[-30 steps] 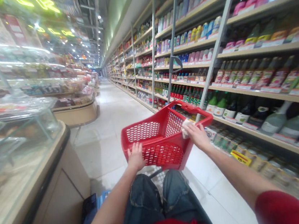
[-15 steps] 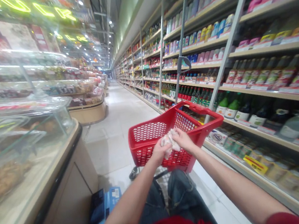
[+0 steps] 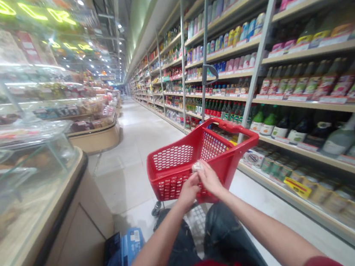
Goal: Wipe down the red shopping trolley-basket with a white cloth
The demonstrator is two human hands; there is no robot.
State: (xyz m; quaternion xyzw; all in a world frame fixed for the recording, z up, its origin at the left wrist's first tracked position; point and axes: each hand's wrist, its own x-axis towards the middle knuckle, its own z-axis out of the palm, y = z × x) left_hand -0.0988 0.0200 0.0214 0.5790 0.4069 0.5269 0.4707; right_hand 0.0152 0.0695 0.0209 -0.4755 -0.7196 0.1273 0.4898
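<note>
A crumpled white wad, perhaps tissue or thin plastic, pokes out from between my hands over the near side of a red shopping cart. My right hand is closed round most of it. Against the right palm rests my left hand, its fingers curled; whether they grip part of the wad is hidden. The cart stands slightly turned, its red handle at the upper right, and its basket shows through the holes in its sides.
Shelves of bottles and cans line the right side. At the left stands a glass-topped display counter, with a blue box on the floor beside it. A pale tiled aisle runs ahead between them.
The white wad was spread wider between both hands; now it is bunched smaller, mostly inside my right hand. My hands have come closer together. The view has shifted slightly.
</note>
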